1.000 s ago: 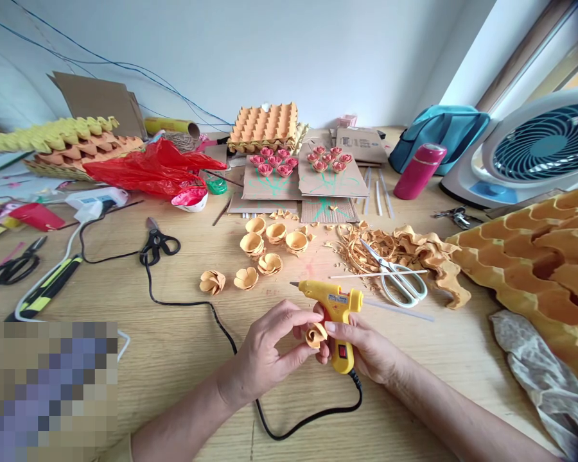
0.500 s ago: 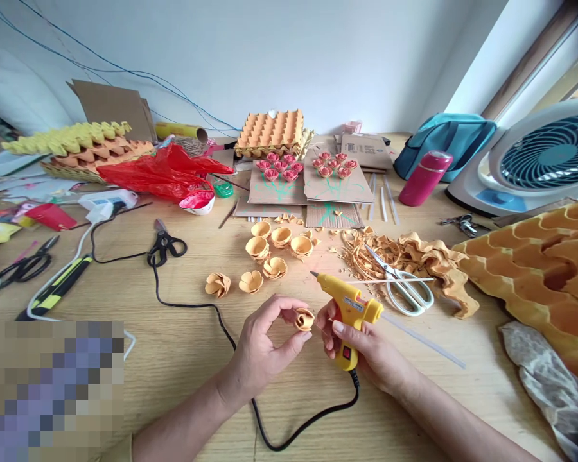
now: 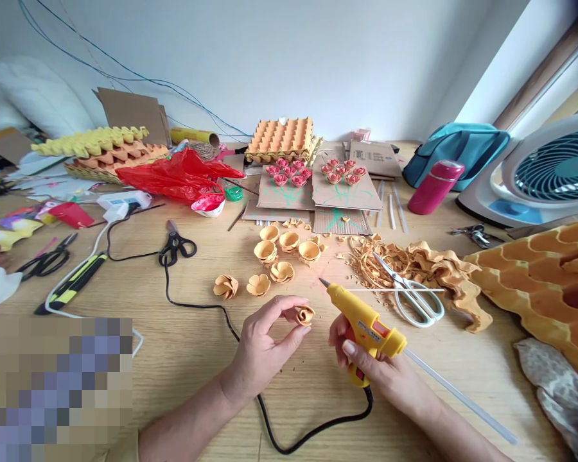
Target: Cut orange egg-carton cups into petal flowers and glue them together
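Observation:
Between the thumb and fingers of my left hand [image 3: 270, 343] is a small rolled flower bud [image 3: 306, 314] of orange egg-carton pulp, its spiral facing up. My right hand [image 3: 376, 359] grips a yellow glue gun [image 3: 359, 317], nozzle pointing up and left, apart from the bud. A clear glue stick [image 3: 462, 391] sticks out of the gun's back end. Beyond my hands stand several orange carton cups [image 3: 309, 251], and nearer lie petalled flower pieces [image 3: 259, 284].
White-handled scissors [image 3: 417, 301] rest by a heap of carton scraps [image 3: 443, 282]. Black scissors [image 3: 176, 247] lie left. The gun's black cord [image 3: 313, 433] loops across the table. Farther back are cardboard flower pictures [image 3: 289, 192], a pink bottle [image 3: 436, 186] and a fan [image 3: 534, 173].
My right hand has drawn the glue gun to the right, away from the bud, and its glue stick now shows behind it. My left hand keeps hold of the bud. The view has shifted slightly.

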The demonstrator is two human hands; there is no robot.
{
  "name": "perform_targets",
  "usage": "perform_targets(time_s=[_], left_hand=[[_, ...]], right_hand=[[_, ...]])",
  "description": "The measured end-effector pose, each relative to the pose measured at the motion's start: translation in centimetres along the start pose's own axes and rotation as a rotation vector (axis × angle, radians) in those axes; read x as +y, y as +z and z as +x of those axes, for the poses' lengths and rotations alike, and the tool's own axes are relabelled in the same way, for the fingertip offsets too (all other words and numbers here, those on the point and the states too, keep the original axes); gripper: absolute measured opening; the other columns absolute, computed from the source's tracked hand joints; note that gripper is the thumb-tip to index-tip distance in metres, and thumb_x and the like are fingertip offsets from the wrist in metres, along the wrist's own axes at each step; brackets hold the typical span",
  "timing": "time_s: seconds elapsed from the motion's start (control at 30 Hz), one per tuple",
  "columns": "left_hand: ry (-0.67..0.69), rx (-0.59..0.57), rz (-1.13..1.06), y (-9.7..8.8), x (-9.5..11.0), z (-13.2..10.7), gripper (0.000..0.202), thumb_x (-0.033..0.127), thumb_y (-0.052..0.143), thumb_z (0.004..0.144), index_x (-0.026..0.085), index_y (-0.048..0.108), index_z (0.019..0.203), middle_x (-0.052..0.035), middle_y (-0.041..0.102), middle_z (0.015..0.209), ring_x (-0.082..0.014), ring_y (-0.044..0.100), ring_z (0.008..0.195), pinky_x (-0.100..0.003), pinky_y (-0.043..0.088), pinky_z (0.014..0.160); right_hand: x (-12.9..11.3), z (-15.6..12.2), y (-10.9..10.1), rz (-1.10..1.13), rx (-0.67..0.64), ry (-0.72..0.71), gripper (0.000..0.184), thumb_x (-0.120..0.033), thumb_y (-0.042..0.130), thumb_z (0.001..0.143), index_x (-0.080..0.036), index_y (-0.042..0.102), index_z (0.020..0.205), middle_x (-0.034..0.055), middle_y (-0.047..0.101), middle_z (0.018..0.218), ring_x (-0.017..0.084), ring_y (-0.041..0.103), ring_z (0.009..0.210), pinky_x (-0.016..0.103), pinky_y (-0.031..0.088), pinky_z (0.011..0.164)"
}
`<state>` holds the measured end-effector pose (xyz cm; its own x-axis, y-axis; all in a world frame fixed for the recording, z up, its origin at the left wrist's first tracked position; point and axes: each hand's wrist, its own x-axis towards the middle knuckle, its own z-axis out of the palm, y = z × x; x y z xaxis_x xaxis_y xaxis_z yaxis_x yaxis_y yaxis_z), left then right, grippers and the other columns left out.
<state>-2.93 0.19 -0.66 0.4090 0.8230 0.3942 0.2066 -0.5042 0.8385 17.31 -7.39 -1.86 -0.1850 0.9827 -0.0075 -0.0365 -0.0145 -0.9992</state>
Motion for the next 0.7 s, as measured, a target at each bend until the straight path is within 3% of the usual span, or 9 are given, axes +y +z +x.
perform_targets(time_s=[0.27, 0.47, 0.7], left_hand=[[-0.275, -0.13, -0.455, -0.3, 0.0, 0.2, 0.03, 0.024, 0.059, 0.093, 0.019, 0.062, 0.123, -0.0091, 0.067, 0.113, -0.0135, 0.067, 0.079, -0.029, 0.057, 0.078], [-0.393, -0.153, -0.743, -0.6, -0.2, 0.6, 0.034, 0.032, 0.064, 0.09, 0.021, 0.067, 0.123, -0.01, 0.066, 0.114, -0.0131, 0.06, 0.078, -0.026, 0.049, 0.07], [-0.439, -0.142, -0.833, -0.4, -0.2, 0.7, 0.036, 0.034, 0.069, 0.087, 0.021, 0.069, 0.12, -0.0073, 0.065, 0.099, -0.0128, 0.057, 0.077, -0.025, 0.045, 0.068]], right_hand=[[-0.8, -0.4, -0.3, 0.055, 0.0, -0.033, 0.027, -0.05, 0.056, 0.095, -0.023, 0.049, 0.096, 0.0019, 0.05, 0.095, 0.014, 0.051, 0.073, 0.028, 0.043, 0.068], [-1.0, -0.6, -0.3, -0.016, -0.065, -0.053, 0.03, -0.053, 0.054, 0.096, -0.023, 0.05, 0.091, -0.0006, 0.045, 0.082, 0.013, 0.044, 0.068, 0.027, 0.038, 0.062], [-1.2, -0.6, -0.2, -0.105, -0.071, -0.18, 0.04, -0.059, 0.047, 0.096, -0.023, 0.05, 0.08, 0.0007, 0.049, 0.075, 0.017, 0.049, 0.071, 0.03, 0.041, 0.065]])
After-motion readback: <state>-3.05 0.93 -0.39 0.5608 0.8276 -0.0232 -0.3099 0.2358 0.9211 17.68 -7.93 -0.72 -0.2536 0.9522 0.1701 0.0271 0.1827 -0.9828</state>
